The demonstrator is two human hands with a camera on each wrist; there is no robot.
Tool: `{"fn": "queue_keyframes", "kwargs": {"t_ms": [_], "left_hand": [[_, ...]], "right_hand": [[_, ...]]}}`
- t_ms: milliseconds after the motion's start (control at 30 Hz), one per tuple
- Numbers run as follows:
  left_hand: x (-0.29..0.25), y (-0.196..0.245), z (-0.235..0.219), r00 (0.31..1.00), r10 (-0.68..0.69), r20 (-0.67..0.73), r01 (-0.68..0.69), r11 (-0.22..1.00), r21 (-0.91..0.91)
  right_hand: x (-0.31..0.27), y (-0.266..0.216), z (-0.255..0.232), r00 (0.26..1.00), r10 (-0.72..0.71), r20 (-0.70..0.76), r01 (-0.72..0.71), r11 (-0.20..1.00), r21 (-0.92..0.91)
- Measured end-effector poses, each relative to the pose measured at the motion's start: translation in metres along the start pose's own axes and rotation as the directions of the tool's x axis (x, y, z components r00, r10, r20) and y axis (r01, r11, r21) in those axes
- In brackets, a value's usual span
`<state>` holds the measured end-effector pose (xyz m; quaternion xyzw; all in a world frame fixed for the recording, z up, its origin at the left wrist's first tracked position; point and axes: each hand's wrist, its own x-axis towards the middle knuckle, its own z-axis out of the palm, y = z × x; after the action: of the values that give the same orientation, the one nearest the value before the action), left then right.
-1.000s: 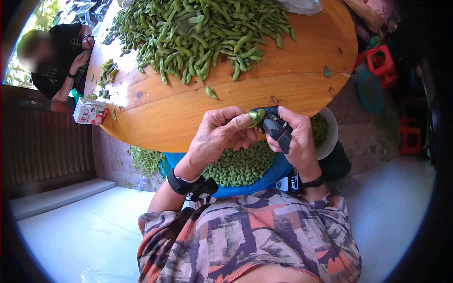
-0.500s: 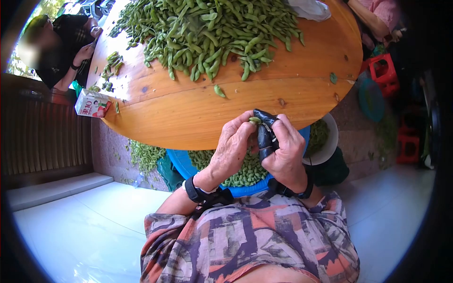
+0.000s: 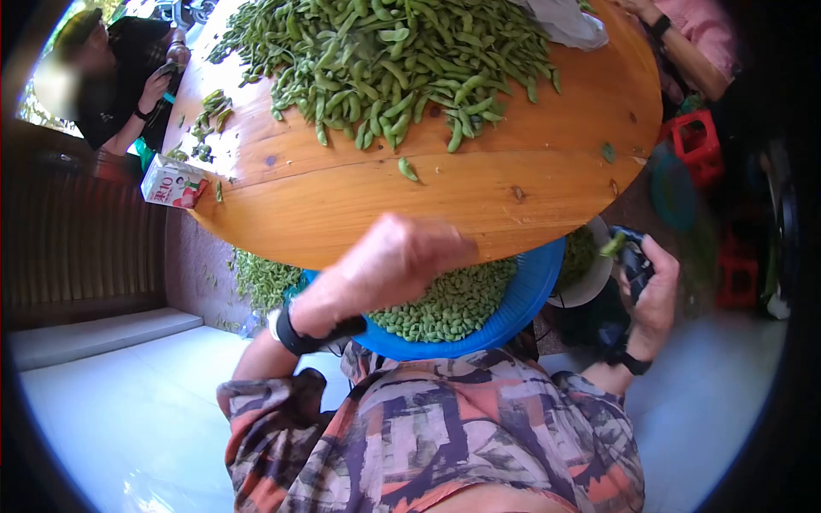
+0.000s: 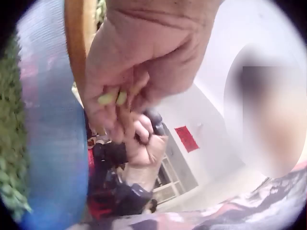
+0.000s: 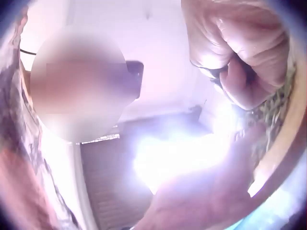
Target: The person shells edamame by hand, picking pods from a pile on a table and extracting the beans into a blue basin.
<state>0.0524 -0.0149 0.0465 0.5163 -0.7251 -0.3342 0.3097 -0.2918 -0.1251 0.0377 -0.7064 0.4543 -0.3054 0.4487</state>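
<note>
The round wooden counter [image 3: 359, 205] fills the far half of the scene, and a broad heap of green pods [image 3: 393, 60] covers its far side, with one stray pod [image 3: 408, 168] lying alone nearer the edge. A small carton [image 3: 174, 182] sits at the counter's left rim. Below the near edge, a blue basin [image 3: 530, 295] holds a mound of shelled beans [image 3: 449, 303], and a white bowl [image 3: 590, 286] with more green in it stands just right of the basin.

The left hand [image 3: 389, 261] hangs over the basin's left part, above the beans; in the left wrist view its fingers are curled round two pale shelled beans [image 4: 113, 98], pinching them at the fingertips. The right hand [image 3: 654, 286] is well apart from it, out to the right beyond the white bowl, clenched round a dark tool [image 3: 631, 256] with a spent green pod [image 3: 612, 245] sticking out at its far-left side.
</note>
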Motion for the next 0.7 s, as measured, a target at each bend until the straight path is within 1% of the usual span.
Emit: {"fn": "queue_keyframes", "kwargs": {"t_ms": [33, 67, 100, 133, 167, 200, 233, 267, 300, 333, 367, 400, 433, 467, 500, 533, 567, 633, 667, 700], "left_hand": [[0.003, -0.01, -0.011, 0.994, -0.004, -0.111, 0.026, 0.98, 0.198], [0.009, -0.021, -0.023, 0.98, 0.008, -0.198, 0.052, 0.954, 0.294], [0.015, -0.032, -0.033, 0.96, 0.028, -0.279, 0.085, 0.92, 0.384], [0.019, -0.039, -0.04, 0.96, 0.021, -0.279, 0.106, 0.894, 0.434], [0.023, -0.046, -0.044, 0.961, 0.014, -0.277, 0.127, 0.866, 0.483], [0.026, -0.054, -0.047, 0.973, 0.026, -0.228, 0.091, 0.869, 0.486], [0.027, -0.056, -0.048, 0.974, 0.028, -0.225, 0.088, 0.867, 0.49], [0.029, -0.056, -0.048, 0.974, 0.038, -0.224, 0.078, 0.869, 0.489], [0.031, -0.056, -0.048, 0.974, 0.048, -0.222, 0.068, 0.87, 0.488], [0.031, -0.054, -0.047, 0.975, 0.052, -0.216, 0.062, 0.869, 0.491], [0.029, -0.051, -0.045, 0.97, 0.024, -0.244, 0.08, 0.91, 0.407], [0.026, -0.047, -0.042, 0.964, -0.007, -0.266, 0.095, 0.943, 0.319], [0.023, -0.039, -0.036, 0.966, -0.002, -0.257, 0.088, 0.943, 0.322], [0.02, -0.028, -0.027, 0.943, -0.205, -0.262, 0.207, 0.978, -0.019], [0.017, -0.019, -0.018, 0.897, -0.398, -0.194, 0.314, 0.881, -0.355], [0.015, -0.016, -0.009, 0.91, -0.361, -0.204, 0.214, 0.83, -0.515], [0.014, -0.012, 0.0, 0.912, -0.36, -0.197, 0.216, 0.829, -0.516], [0.013, -0.005, 0.018, 0.887, -0.358, -0.29, 0.048, 0.698, -0.715], [0.013, -0.004, 0.027, 0.863, -0.366, -0.349, -0.01, 0.677, -0.736], [0.013, -0.005, 0.035, 0.863, -0.367, -0.347, -0.01, 0.675, -0.738]], "right_hand": [[0.0, -0.003, -0.01, 0.98, -0.193, -0.039, 0.16, 0.897, -0.413], [-0.002, 0.001, -0.021, 0.979, -0.2, -0.037, 0.168, 0.896, -0.411], [-0.003, 0.004, -0.031, 0.995, -0.045, -0.09, -0.014, 0.824, -0.567], [-0.003, 0.005, -0.035, 0.98, 0.098, -0.172, -0.191, 0.696, -0.692], [-0.002, 0.005, -0.034, 0.981, 0.094, -0.171, -0.187, 0.698, -0.691], [-0.001, 0.002, -0.027, 0.974, 0.094, -0.207, -0.198, 0.799, -0.568], [-0.002, -0.001, -0.017, 0.964, 0.102, -0.244, -0.202, 0.881, -0.428], [0.003, -0.004, -0.003, 0.972, -0.024, -0.232, -0.069, 0.921, -0.383], [0.007, -0.008, 0.01, 0.977, -0.09, -0.194, 0.005, 0.915, -0.402], [0.009, -0.013, 0.028, 0.975, -0.125, -0.185, 0.073, 0.962, -0.264], [0.012, -0.007, 0.042, 0.988, -0.076, -0.136, 0.068, 0.996, -0.066], [0.016, -0.022, 0.059, 0.998, -0.038, -0.054, 0.037, 0.999, -0.014], [0.018, -0.025, 0.078, 1.0, -0.021, -0.004, 0.022, 0.988, 0.151], [0.019, -0.04, 0.094, 0.996, 0.0, 0.089, -0.015, 0.986, 0.165], [0.021, -0.035, 0.112, 0.984, 0.05, 0.172, -0.116, 0.909, 0.4], [0.022, -0.038, 0.122, 0.956, 0.019, 0.294, -0.17, 0.851, 0.497], [0.023, -0.038, 0.131, 0.922, 0.031, 0.386, -0.258, 0.794, 0.551], [0.026, -0.043, 0.141, 0.894, -0.017, 0.448, -0.334, 0.642, 0.691], [0.026, -0.044, 0.144, 0.894, -0.015, 0.449, -0.336, 0.642, 0.69], [0.025, -0.044, 0.147, 0.904, -0.023, 0.427, -0.328, 0.603, 0.727]]}}
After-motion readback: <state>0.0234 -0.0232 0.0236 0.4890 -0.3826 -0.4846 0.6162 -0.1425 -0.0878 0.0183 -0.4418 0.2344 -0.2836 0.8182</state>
